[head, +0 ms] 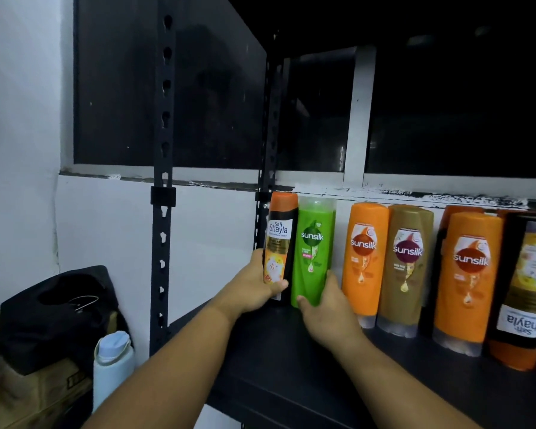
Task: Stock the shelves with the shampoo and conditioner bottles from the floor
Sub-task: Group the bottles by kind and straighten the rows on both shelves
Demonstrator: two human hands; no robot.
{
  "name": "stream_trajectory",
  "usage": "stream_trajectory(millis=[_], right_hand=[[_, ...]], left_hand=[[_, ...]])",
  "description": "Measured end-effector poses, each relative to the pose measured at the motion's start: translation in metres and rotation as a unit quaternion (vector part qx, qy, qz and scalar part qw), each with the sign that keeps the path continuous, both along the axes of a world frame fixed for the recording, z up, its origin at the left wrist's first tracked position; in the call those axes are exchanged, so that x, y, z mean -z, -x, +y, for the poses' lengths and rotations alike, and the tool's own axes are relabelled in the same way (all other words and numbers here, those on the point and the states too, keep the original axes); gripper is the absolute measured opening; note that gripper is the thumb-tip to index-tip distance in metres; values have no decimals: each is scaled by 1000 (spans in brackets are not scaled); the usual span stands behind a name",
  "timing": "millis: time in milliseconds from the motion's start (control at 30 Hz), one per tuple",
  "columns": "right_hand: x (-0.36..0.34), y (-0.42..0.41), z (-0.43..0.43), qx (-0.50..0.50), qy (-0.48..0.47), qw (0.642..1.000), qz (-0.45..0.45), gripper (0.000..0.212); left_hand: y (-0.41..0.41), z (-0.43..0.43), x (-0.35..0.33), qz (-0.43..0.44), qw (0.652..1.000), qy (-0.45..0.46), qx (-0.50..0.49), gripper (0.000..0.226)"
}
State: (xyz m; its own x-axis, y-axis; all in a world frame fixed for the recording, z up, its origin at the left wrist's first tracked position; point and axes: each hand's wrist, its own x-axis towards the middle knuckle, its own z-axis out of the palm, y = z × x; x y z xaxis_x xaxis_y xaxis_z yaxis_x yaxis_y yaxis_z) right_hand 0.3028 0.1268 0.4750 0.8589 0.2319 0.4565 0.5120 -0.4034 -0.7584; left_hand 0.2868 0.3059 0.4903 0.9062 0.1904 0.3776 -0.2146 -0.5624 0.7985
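Fingers (258, 254) of the left grip (257, 289) wrap the upright black, orange-capped plastic bottle (279, 243). Just right, the right grip (328, 308) clasps the green plastic bottle (313, 243).

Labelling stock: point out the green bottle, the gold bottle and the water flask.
green bottle (312, 236), head view, on its logo.
gold bottle (407, 251), head view, on its logo.
water flask (109, 379), head view, on its body.

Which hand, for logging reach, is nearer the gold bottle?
Right: right hand, on the green bottle, is left of the gold bottle; left hand, on the Shayla bottle, farther left.
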Motion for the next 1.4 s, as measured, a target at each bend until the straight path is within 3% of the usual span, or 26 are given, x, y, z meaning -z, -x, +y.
stream_trajectory(millis=[267, 433, 900, 1400], right_hand=[[-3, 6, 3, 34, 40, 998, 18, 47], [-17, -6, 14, 68, 40, 995, 60, 35], [-16, -27, 54, 44, 50, 998, 24, 56], [-7, -38, 62, 60, 51, 997, -20, 53]], left_hand=[[29, 11, -1, -2, 997, -41, -68, 54], [34, 25, 7, -29, 994, 27, -107, 48], [21, 34, 10, -72, 990, 45, -116, 50], [21, 33, 11, -61, 991, 63, -98, 52]])
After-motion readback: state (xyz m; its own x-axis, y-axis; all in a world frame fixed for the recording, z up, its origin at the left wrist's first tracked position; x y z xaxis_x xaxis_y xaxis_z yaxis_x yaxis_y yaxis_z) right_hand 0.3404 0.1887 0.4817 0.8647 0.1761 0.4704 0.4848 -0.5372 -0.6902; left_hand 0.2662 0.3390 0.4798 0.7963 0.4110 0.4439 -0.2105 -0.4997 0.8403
